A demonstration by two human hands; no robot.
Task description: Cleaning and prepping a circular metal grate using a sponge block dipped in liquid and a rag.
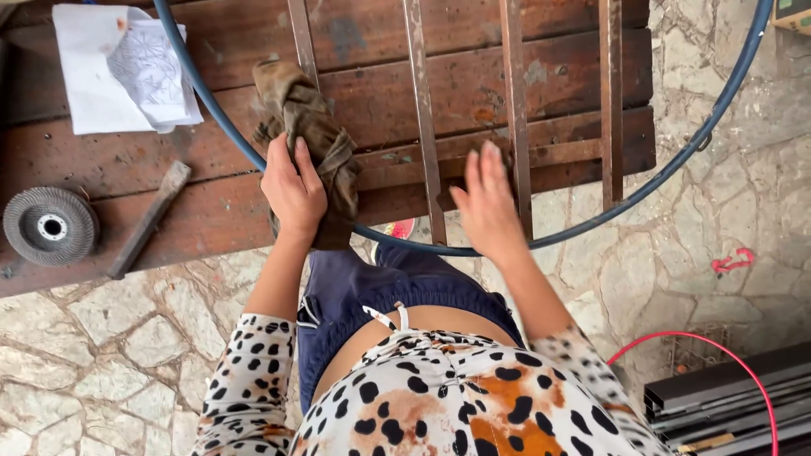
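Note:
My left hand (pixel 292 190) grips a dirty brown rag (pixel 312 135) and presses it against a thin blue metal hoop (pixel 650 177) near the front edge of a worn wooden workbench (pixel 211 211). My right hand (pixel 487 198) lies flat, fingers spread, on a rusty metal frame of several parallel bars (pixel 517 101) that rests across the bench inside the hoop. The hoop's arc hangs past the bench edge in front of my body.
A round grey flap disc (pixel 51 225) and a hammer (pixel 148 221) lie at the bench's left. White crumpled paper (pixel 127 72) sits at the back left. Stone paving (pixel 726 203) lies below. Dark metal profiles (pixel 726 405) and a red cable (pixel 718 346) are at the lower right.

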